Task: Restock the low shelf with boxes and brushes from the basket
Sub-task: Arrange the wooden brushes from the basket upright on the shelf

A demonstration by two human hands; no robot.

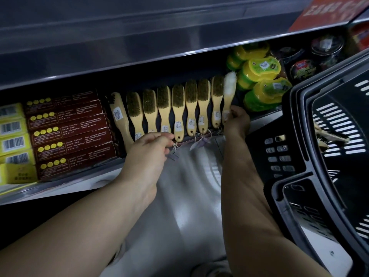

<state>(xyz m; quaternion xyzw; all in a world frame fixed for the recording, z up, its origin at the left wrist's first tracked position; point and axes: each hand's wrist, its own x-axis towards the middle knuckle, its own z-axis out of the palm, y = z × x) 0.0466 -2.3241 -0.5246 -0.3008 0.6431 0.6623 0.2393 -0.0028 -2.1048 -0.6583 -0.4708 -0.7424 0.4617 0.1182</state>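
Several wooden-handled brushes (191,108) lie side by side on the low shelf (65,188), bristles pointing to the back. My left hand (148,148) pinches the handle end of one brush (178,114) near the middle of the row. My right hand (237,120) grips the handle of a white-bristled brush (229,90) at the row's right end. Dark red boxes (69,132) are stacked to the left of the brushes. The black basket (299,136) stands at the right, with a few brushes (329,136) left inside.
Yellow boxes (14,142) fill the shelf's far left. Green and yellow oval tubs (261,82) and dark round tins (303,68) sit to the right of the brushes. A shelf above (119,37) overhangs the row. Grey floor (189,196) lies between my arms.
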